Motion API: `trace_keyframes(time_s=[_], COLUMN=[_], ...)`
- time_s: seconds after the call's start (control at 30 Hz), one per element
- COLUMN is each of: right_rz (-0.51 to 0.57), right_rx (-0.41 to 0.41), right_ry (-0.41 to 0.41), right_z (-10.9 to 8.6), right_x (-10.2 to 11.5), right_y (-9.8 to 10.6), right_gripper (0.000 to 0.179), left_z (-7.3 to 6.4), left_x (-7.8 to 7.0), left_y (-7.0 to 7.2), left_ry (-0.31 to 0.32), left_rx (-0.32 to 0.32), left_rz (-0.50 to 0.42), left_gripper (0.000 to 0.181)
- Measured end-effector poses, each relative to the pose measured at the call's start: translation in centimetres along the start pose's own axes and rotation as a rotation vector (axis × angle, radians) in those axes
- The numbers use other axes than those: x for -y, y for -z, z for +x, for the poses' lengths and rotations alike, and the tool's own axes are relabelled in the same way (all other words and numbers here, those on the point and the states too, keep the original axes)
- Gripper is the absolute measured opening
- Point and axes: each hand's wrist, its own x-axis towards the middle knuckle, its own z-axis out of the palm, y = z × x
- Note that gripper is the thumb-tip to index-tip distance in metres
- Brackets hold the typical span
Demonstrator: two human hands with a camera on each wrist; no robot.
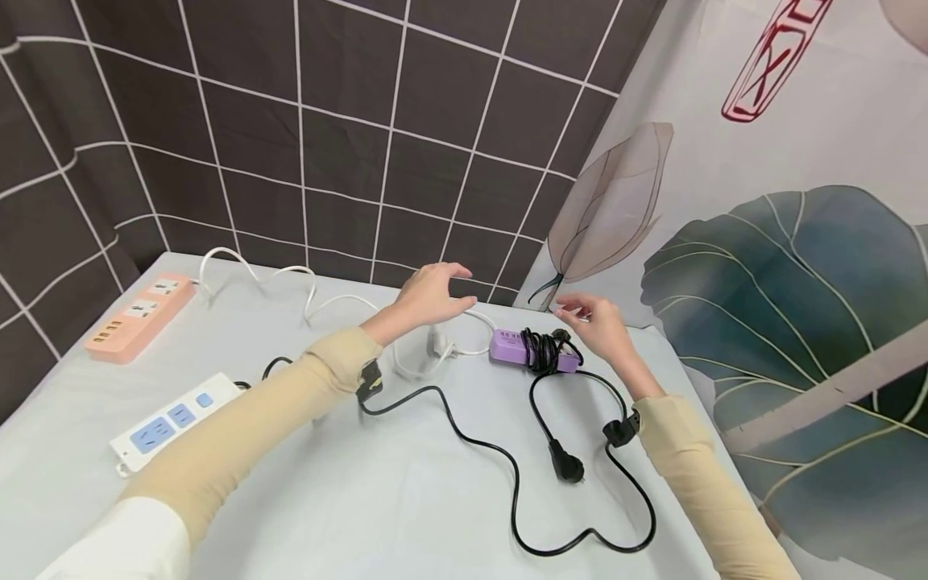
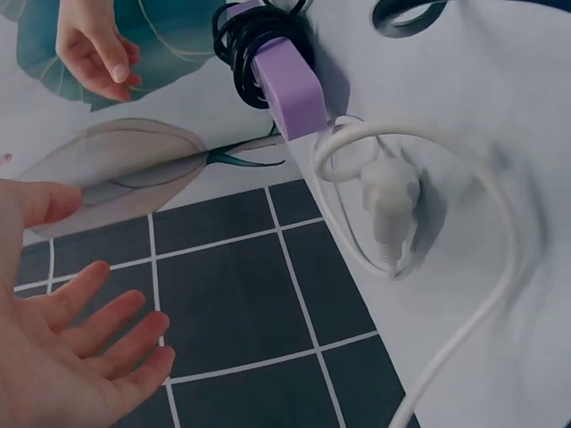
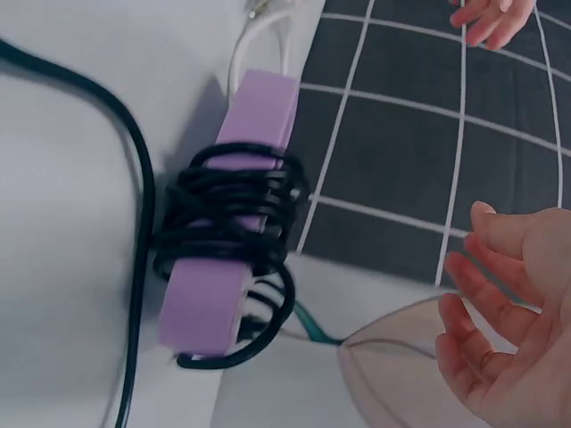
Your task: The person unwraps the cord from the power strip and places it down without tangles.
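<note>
A purple power strip (image 1: pixel 507 346) lies near the table's back edge, its black cord (image 1: pixel 542 351) wound several times round it. My right hand (image 1: pixel 596 324) hovers just right of this strip, fingers loosely bent and holding nothing. To the left, my left hand (image 1: pixel 429 295) is raised with fingers spread, also holding nothing. Below the left hand, a white plug (image 2: pixel 390 201) rests among loops of white cord (image 2: pixel 500 285). The purple strip's free black plug (image 1: pixel 565 463) lies toward the front on the table.
At the back left is a pink power strip (image 1: pixel 141 318) with a white cord. A white power strip (image 1: pixel 174 423) with blue sockets lies beside my left forearm. Its black cable (image 1: pixel 500 453) runs in a long curve to another black plug (image 1: pixel 621 430) by my right wrist.
</note>
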Motion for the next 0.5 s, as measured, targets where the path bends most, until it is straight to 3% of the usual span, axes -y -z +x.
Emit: trace_keyframes(time_s=[0.3,0.5], right_rz=[-0.019,-0.071], right_rx=[0.051,0.126], right_ry=[0.04,0.011], right_z=[0.3,0.0], right_x=[-3.5,-5.3], right_y=[-0.1,-0.1], right_gripper=[0.02,0.021], left_z=[2.2,3.4], left_x=[-0.4,-1.2], left_y=[-2.9,-4.9], left_ry=[0.008,0.025], left_rx=[0.146,0.217], left_rz=[0.027,0.056], left_gripper=[0.052,0.054])
